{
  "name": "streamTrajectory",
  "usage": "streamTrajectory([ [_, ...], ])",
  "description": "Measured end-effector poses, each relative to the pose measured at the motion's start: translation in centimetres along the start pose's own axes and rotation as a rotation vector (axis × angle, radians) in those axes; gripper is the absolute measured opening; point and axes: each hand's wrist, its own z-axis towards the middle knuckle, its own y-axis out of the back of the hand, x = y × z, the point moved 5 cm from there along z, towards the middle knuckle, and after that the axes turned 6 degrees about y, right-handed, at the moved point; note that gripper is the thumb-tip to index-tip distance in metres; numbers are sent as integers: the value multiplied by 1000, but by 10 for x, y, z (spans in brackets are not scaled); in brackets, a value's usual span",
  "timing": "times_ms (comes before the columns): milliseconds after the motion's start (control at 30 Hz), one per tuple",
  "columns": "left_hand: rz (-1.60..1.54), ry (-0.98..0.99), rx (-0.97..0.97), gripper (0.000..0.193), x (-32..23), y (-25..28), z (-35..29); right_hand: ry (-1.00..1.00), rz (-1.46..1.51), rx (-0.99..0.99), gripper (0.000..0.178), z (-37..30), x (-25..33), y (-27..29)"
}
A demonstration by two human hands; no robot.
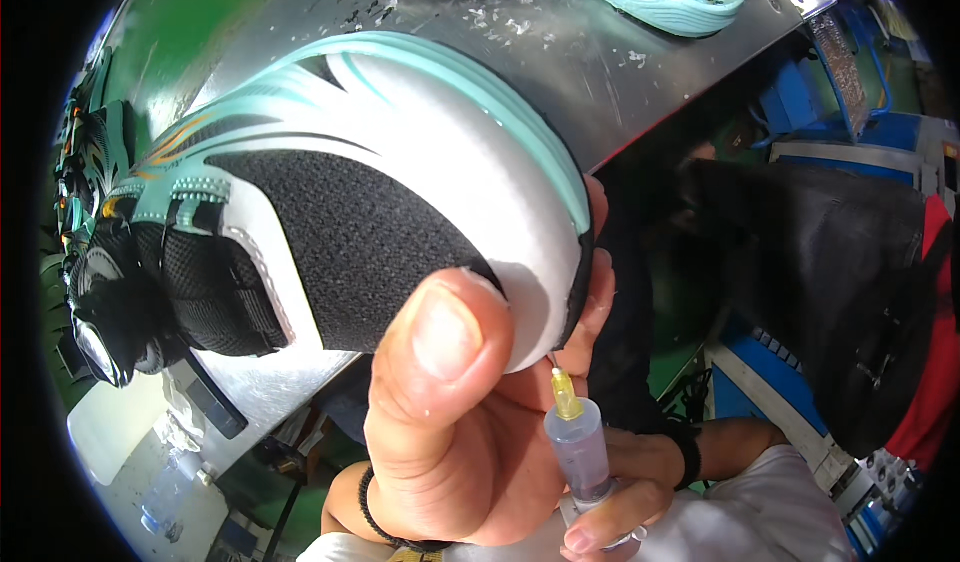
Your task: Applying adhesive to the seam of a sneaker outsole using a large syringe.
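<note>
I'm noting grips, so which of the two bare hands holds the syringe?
The right hand, low in the picture, holds the clear syringe with the yellow needle hub; the left hand grips the white-and-teal shoe instead.

Left hand (480, 462) gripping, thumb (445, 347) raised, right hand (640, 467) lower, fingers (615, 520) curled
</note>
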Motion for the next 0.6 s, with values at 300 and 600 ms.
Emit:
streamTrajectory([
  [300,103,-96,-170,60,-4,-9,2,-11,73,-75,46,7,3,-6],
  [600,540,69,-240,65,-24,12,-46,-55,312,-280,47,14,18,2],
])
